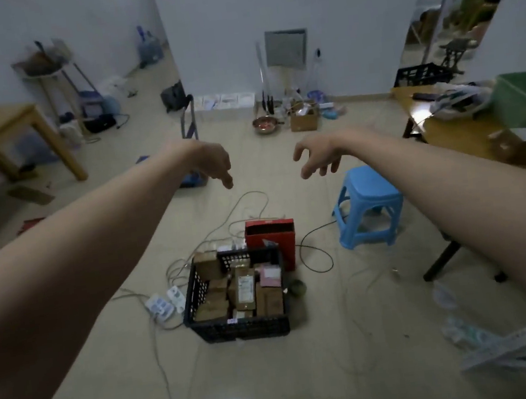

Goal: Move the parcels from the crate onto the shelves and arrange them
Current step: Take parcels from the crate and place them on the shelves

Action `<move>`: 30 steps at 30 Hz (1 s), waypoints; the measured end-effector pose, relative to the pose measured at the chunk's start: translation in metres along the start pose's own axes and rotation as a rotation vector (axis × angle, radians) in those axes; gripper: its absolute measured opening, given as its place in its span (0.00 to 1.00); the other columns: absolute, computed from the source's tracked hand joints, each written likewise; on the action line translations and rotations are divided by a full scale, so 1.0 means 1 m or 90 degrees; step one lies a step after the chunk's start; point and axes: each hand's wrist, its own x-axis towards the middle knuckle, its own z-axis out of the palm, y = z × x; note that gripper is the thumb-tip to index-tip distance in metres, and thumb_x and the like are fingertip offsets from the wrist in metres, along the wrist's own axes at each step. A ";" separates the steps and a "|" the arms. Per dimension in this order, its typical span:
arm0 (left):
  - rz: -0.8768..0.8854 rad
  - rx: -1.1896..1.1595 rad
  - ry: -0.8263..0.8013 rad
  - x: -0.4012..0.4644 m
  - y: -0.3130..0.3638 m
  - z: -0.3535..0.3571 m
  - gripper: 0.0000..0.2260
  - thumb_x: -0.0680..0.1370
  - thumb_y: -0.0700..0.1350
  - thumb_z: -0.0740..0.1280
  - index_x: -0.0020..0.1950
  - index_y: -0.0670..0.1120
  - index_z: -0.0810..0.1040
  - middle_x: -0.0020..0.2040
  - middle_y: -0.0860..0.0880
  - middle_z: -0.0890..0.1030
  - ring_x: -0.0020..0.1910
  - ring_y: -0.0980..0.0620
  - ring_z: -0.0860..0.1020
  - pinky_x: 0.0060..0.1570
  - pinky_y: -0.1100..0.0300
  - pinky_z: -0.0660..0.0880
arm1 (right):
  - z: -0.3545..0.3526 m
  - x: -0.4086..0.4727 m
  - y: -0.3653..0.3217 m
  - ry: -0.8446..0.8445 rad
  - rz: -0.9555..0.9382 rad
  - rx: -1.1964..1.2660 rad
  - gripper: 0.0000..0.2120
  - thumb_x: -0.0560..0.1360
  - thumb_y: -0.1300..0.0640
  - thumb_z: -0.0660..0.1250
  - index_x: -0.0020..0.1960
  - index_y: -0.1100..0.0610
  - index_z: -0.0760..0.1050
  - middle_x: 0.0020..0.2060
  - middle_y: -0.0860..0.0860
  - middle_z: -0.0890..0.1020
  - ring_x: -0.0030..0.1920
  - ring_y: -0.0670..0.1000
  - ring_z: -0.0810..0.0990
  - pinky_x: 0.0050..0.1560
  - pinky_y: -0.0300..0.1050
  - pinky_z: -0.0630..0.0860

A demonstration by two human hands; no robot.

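Note:
A black plastic crate [237, 328] stands on the tiled floor in the lower middle of the head view. Several brown cardboard parcels [242, 292] and a pink-labelled one [269, 275] fill it. Both my arms stretch forward above the floor, well beyond the crate. My left hand [215, 163] hangs with loosely curled fingers and holds nothing. My right hand [317, 157] is spread, fingers pointing down, also empty. No shelves are in view.
A red box [270, 231] stands just behind the crate. Cables and power strips [165, 304] lie to its left. A blue stool [369, 205] is at the right, wooden tables [1, 130] at both sides, a pan [264, 125] and clutter by the far wall.

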 end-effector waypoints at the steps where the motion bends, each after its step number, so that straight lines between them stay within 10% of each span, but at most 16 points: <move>1: -0.016 -0.001 -0.020 0.008 -0.009 0.008 0.25 0.76 0.55 0.71 0.69 0.44 0.72 0.55 0.47 0.78 0.51 0.47 0.79 0.49 0.53 0.77 | 0.006 0.018 -0.004 -0.018 -0.013 -0.005 0.30 0.77 0.54 0.72 0.75 0.54 0.65 0.53 0.55 0.80 0.50 0.54 0.83 0.50 0.50 0.83; 8: -0.116 -0.082 -0.125 0.066 -0.080 0.065 0.29 0.76 0.53 0.70 0.74 0.46 0.67 0.63 0.44 0.76 0.56 0.45 0.79 0.59 0.49 0.76 | 0.051 0.121 -0.038 -0.131 -0.079 -0.020 0.27 0.77 0.55 0.71 0.73 0.54 0.66 0.48 0.54 0.80 0.48 0.54 0.83 0.43 0.47 0.82; 16: -0.105 -0.152 -0.212 0.170 -0.139 0.122 0.24 0.75 0.52 0.72 0.68 0.46 0.73 0.47 0.49 0.77 0.50 0.46 0.80 0.52 0.52 0.78 | 0.110 0.235 -0.047 -0.206 -0.074 -0.049 0.23 0.76 0.54 0.70 0.70 0.54 0.70 0.48 0.54 0.79 0.43 0.54 0.81 0.45 0.48 0.82; 25: -0.019 -0.172 -0.279 0.298 -0.180 0.201 0.17 0.77 0.51 0.69 0.63 0.45 0.77 0.62 0.46 0.77 0.59 0.47 0.74 0.58 0.57 0.69 | 0.187 0.341 -0.034 -0.254 0.000 0.033 0.14 0.78 0.57 0.67 0.63 0.57 0.74 0.48 0.53 0.77 0.41 0.50 0.76 0.34 0.40 0.72; 30: -0.036 -0.225 -0.333 0.351 -0.193 0.264 0.19 0.76 0.51 0.70 0.65 0.46 0.76 0.64 0.45 0.77 0.61 0.45 0.75 0.61 0.53 0.72 | 0.249 0.382 -0.023 -0.269 0.046 0.144 0.14 0.79 0.57 0.67 0.62 0.61 0.75 0.53 0.53 0.76 0.51 0.51 0.74 0.48 0.39 0.68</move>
